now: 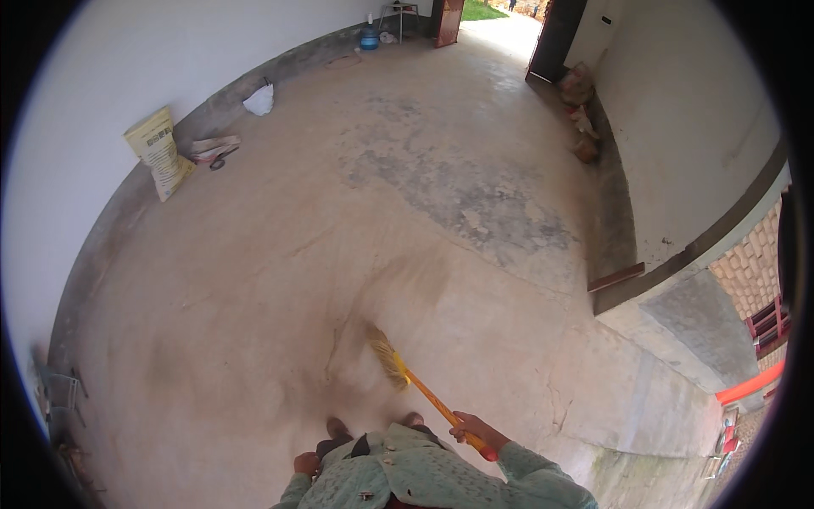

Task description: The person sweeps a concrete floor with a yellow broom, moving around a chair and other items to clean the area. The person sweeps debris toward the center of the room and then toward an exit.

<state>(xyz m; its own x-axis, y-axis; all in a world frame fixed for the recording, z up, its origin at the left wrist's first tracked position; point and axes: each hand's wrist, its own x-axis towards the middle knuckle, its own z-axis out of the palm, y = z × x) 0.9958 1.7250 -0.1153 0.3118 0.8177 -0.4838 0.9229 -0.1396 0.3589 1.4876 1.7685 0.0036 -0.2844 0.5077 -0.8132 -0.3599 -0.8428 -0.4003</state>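
The right hand (476, 431) was clamped round the orange handle of a broom (424, 392), near its upper end, w/ a red end cap showing just below the fist. The broom slanted down and to the left from the hand, and its straw-coloured bristle head (386, 356) met the concrete floor (407, 220) just ahead of the person's feet. The left hand (306, 464) sat low against the body, curled shut; whether it held anything couldn't be told.

Handling, as a judgement: the broom looked light, handle stiff and smooth, prob. plastic-coated, so a bit slippery in a loose grip. Bristles soft and springy, would splay if pressed hard. One-hand hold near the top gave reach but less control; a second hold mid-handle would steady it. Not fragile.

Well apart, by the left wall: a yellow sack (158, 151) leaning, and a white bag (259, 99).
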